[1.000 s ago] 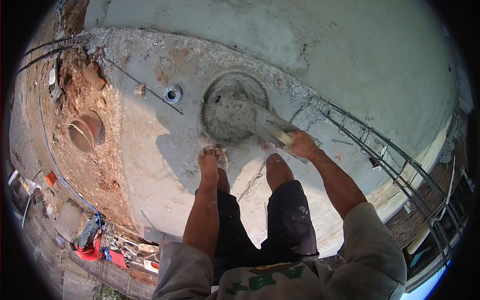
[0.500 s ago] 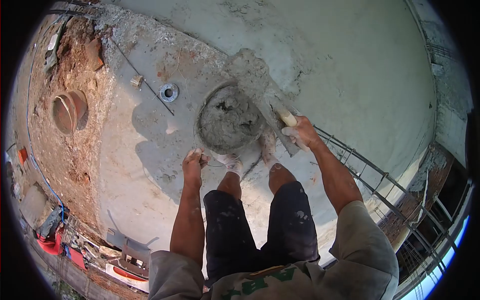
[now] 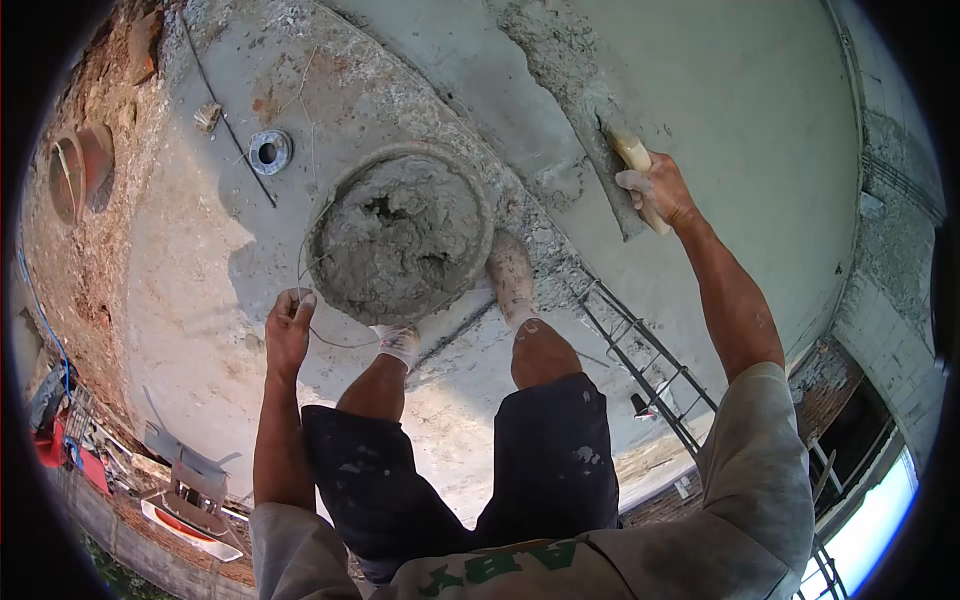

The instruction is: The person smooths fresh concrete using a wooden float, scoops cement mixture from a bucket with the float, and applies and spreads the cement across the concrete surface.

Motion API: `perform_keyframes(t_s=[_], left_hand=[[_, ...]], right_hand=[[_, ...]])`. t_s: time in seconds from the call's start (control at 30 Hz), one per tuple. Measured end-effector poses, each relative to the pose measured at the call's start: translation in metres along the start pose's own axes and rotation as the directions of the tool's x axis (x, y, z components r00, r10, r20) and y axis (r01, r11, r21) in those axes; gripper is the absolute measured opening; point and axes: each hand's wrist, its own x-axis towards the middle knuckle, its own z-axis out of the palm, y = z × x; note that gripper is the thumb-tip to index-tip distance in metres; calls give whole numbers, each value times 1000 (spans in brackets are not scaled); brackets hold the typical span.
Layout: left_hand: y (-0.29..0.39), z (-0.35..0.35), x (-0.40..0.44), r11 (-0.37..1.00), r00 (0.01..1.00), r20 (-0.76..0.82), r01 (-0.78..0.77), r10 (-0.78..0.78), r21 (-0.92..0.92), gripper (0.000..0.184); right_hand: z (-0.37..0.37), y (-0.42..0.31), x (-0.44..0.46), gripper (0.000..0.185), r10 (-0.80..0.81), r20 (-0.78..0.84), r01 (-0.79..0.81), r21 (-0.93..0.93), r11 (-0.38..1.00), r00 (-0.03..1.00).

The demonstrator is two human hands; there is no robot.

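My left hand (image 3: 288,328) pinches the thin wire handle (image 3: 335,344) of a round bucket (image 3: 484,205). Wet grey mortar (image 3: 410,240) nearly fills the bucket, with two dark hollows in its top. My right hand (image 3: 660,190) is wrapped round the pale grip of a long-bladed plastering trowel (image 3: 612,175). The trowel is out over the smooth grey-green surface (image 3: 740,130), right of the bucket. A strip of rough mortar (image 3: 550,50) extends from the blade's far end; whether it lies on the blade or the surface, I cannot tell.
A rebar cage (image 3: 650,350) runs along the right of my legs. On the left lie a thin rod (image 3: 232,130), a grey ring (image 3: 270,152) and a reddish bucket (image 3: 75,175). A rough raised edge (image 3: 420,85) borders the smooth surface.
My right hand has carried the mortar-loaded trowel away from above the bucket, out over the smooth surface. The bucket sits further left in view, and my left hand keeps its wire handle.
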Motion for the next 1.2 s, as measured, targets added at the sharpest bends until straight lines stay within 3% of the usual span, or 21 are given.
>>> perform_keyframes(t_s=[0.07, 0.1, 0.17, 0.27, 0.37, 0.43, 0.53, 0.63, 0.77, 0.8, 0.93, 1.0, 1.2], left_hand=[[3, -6, 8, 999, 997, 81, 3, 0, -33, 35], [-3, -14, 11, 999, 992, 126, 2, 4, -49, 42], [-17, -35, 23, 990, 984, 155, 107, -92, -90, 49], [-10, -58, 44, 987, 989, -27, 141, -143, -77, 52], [-14, -92, 69, 987, 984, -145, 120, -104, 110, 54], [-7, -98, 79, 993, 967, -241, 103, -86, 59, 52], [2, -100, 89, 988, 977, -211, 69, -39, 138, 52], [24, -90, 85, 966, 980, -192, -2, 53, 258, 54], [29, -95, 68, 977, 966, -240, -43, 94, 207, 55], [34, -91, 64, 977, 969, -230, -44, 93, 210, 55], [45, -79, 49, 962, 982, -107, -124, 154, 243, 55], [53, -72, 41, 960, 977, -152, -106, 149, 258, 55], [46, -74, 38, 958, 983, -163, -40, 89, 285, 56]], right_hand=[[-22, 25, 5, 27, 39, -3, -39, -101, 994, 999], [-31, 45, 3, 30, -111, -32, 100, -254, 962, 993], [-40, 89, 1, 36, -415, -14, 342, -542, 768, 910], [-28, 140, -3, 42, -272, 3, 132, -879, 458, 962], [-8, 169, 15, 41, -140, 33, 81, -931, 356, 990], [0, 176, 23, 39, -240, -3, 97, -908, 406, 971], [5, 185, 25, 41, -194, -179, -57, -859, 509, 964], [3, 189, 36, 45, -303, -164, 36, -829, 559, 939], [33, 194, 57, 49, -407, -111, 203, -730, 653, 907], [38, 212, 68, 50, -543, -53, 383, -651, 655, 838], [76, 213, 79, 45, -495, 24, 418, -570, 707, 869], [87, 213, 77, 42, -398, 89, 368, -602, 708, 913], [113, 248, 88, 46, -417, 33, 369, -533, 761, 908]])
